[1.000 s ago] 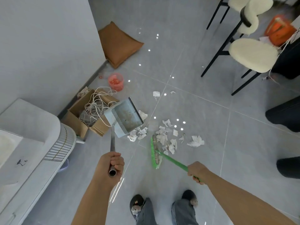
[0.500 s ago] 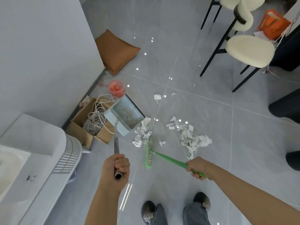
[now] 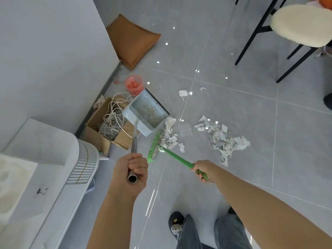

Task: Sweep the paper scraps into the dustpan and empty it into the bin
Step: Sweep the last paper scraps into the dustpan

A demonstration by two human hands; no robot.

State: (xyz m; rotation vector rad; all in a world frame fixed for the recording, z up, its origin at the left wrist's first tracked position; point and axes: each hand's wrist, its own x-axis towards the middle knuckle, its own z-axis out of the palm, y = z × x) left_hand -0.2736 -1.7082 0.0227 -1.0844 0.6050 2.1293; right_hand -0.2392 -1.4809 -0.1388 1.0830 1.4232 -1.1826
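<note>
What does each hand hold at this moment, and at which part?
The left hand grips the dustpan by the top end of its metal pole. The right hand grips the green broom near the upper end of its handle.

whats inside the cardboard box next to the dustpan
The cardboard box holds a tangle of white cord over something grey. The dustpan and its handle cover the box's right edge, and what lies beneath the cord is hidden.

Pale-blue dustpan (image 3: 149, 112) (tilted), green broom (image 3: 154, 145) beside white paper scraps (image 3: 224, 141).
</note>
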